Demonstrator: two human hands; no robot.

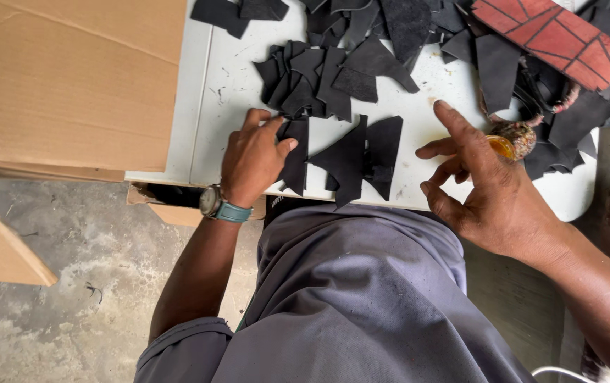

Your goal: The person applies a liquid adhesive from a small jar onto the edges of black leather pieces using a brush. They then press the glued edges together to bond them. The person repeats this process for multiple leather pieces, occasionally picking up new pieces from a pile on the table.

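Looking down from my head, I see my left hand (254,157) pressing on a flat black leather piece (295,154) at the near edge of the white worktable (206,92). My thumb and fingers lie spread on its top end, so I pin it down more than I pinch it. The piece is long and thin, and its long way runs from me toward the far side of the table.

Just to the right of it lies a black pointed leather piece (347,159), and next to that a black curved leather piece (384,152). They touch each other. My left hand is nearer to them.

My right hand (481,186) hangs loose over the table edge, first finger pointing out, other fingers curled. It holds nothing. Just past it sits a small amber glue pot with a crusty brush (509,142).

Farther back is a fanned stack of black leather cut pieces (308,78). A red sole sheet with dark lines (550,39) rests on more scraps. A brown cardboard box (71,85) stands left; I cannot see inside it.
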